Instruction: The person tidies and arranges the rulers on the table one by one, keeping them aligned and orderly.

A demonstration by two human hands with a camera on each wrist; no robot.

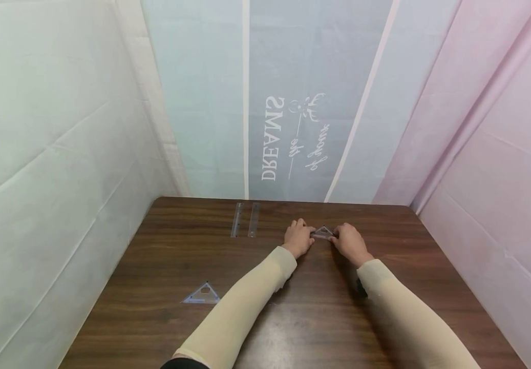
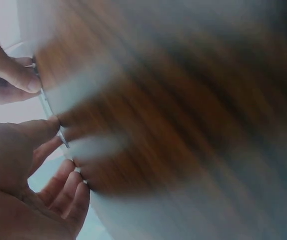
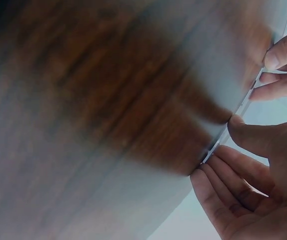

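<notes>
Your two wrist views show the counter [image 2: 183,100] only as a brown smear, too blurred to read any grain or edge. In them, the clear set square [image 2: 51,112] shows only edge-on as a thin bright line. From the head view it is small and half covered by your left hand [image 1: 298,238] and right hand [image 1: 349,243]. Its markings cannot be read. The two rulers [image 1: 245,219] are likewise too small to read.
</notes>
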